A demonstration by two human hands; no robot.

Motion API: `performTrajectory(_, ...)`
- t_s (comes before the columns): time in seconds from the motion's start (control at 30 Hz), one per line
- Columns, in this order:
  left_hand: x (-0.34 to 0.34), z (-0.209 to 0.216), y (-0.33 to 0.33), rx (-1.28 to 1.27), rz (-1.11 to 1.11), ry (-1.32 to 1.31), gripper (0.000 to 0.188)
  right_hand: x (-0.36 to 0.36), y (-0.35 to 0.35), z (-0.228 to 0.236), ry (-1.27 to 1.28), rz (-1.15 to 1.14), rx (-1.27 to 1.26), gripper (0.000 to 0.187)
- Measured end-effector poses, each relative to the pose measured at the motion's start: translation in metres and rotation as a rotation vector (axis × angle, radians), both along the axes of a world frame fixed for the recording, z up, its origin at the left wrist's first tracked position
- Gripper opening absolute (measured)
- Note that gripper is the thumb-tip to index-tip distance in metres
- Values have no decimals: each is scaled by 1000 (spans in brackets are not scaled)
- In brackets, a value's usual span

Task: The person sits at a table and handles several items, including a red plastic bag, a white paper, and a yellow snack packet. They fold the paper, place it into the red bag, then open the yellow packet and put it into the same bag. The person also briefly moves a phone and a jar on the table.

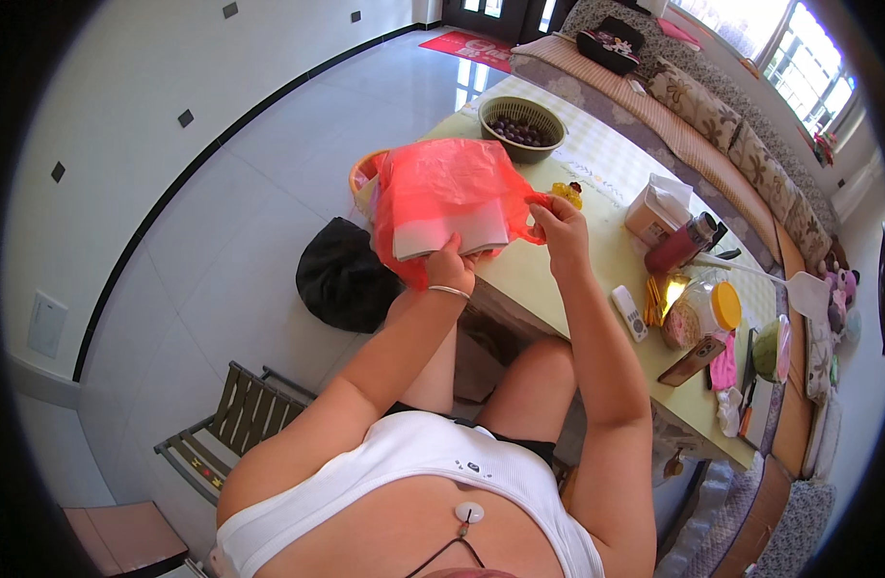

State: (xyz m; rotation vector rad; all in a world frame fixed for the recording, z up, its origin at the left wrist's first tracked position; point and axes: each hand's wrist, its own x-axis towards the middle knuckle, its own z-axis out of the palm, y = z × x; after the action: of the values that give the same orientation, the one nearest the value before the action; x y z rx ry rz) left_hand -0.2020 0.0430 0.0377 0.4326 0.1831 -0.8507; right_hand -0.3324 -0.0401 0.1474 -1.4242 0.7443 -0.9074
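A thin red plastic bag (440, 166) is held over the table's near left corner. White sheets, like a stack of paper or a booklet (418, 238), sit partly inside it. My left hand (450, 264) is closed on the lower edge of this white stack, thumb on top. My right hand (562, 227) pinches the bag's handle on the right side and pulls it outward. Behind the bag, an orange-rimmed basket (359, 174) shows only in part. How much of the stack lies inside the bag is hidden by the red plastic.
On the table (529, 279) stand a green basket (521, 152) of dark round fruit, a tissue box (651, 214), a remote (628, 313), a yellow-lidded jar (688, 320), a phone (692, 360) and a cut melon (771, 350). A black bag (344, 275) and folding chair (254, 405) are at left.
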Motion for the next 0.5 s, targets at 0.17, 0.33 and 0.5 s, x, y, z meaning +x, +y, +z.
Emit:
performTrajectory(0.17, 10, 2, -16, -17, 3, -39, 37, -8, -7, -12, -37, 19, 4, 15)
performTrajectory(0.33, 24, 0, -34, 120, -41, -21, 35, -7, -3, -14, -44, 0, 35, 14)
performTrajectory(0.5, 25, 1, -20, 232, -357, -38, 26, -17, -2, -26, -8, -3, 73, 16)
